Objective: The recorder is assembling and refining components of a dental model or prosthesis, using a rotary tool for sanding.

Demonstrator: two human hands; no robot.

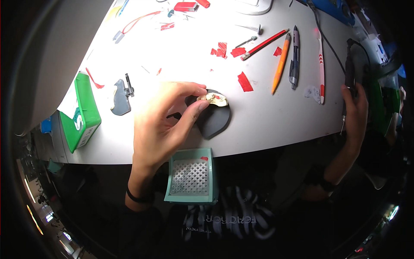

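Observation:
My left hand [155,118] pinches a small cream-coloured dental cast [218,100] between thumb and fingertips. A small red mark shows on the cast's top. The cast is over the far part of a dark grey rounded base [214,123]; whether the two are joined I cannot tell. At the right edge of the table, my right hand [357,113] has its fingers around a dark handpiece [350,64] with a cable. Its thin metal tip points toward me, well apart from the cast.
A teal tray [170,187] with a perforated insert sits at the table's front edge. To the left are a green box [90,110] and a grey articulator part [122,101]. A red pencil [267,43], orange pencil [281,64], pen [295,56], toothbrush [321,64] and red wax pieces [245,82] lie beyond.

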